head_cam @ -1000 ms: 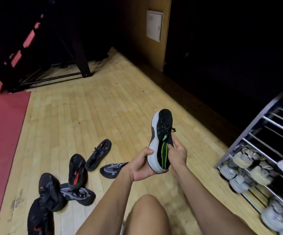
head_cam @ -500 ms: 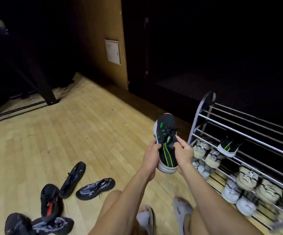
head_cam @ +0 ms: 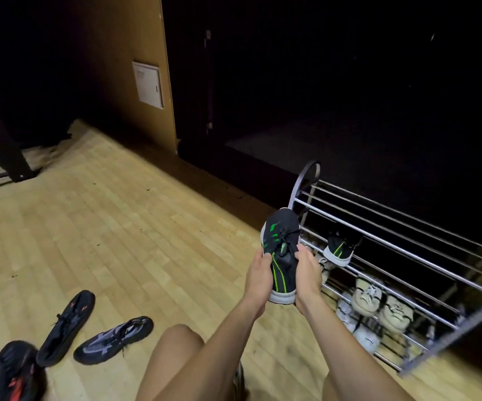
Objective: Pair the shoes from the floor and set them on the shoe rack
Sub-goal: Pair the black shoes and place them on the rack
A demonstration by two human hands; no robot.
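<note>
Black sneaker with green stripes (head_cam: 281, 253), held up off the floor by both hands, toe pointing away, white heel toward the camera. Left hand (head_cam: 258, 274) curled round its left side, right hand (head_cam: 307, 273) curled round its right side — thumb up by the laces. Just beyond and to the right, metal shoe rack (head_cam: 407, 241) of chrome bars against the dark wall. Matching black-and-green sneaker (head_cam: 339, 248) already resting on a middle tier, heel outward. Pale cream sneakers (head_cam: 378, 305) lined up on the lower tiers. Pale wood floor (head_cam: 118, 241) to the left — well apart from the rack, grey-and-black sneaker (head_cam: 114, 340) lying flat, black shoe with orange marks (head_cam: 66, 325) beside it, black-and-red shoe (head_cam: 17, 371) at the bottom corner.
</note>
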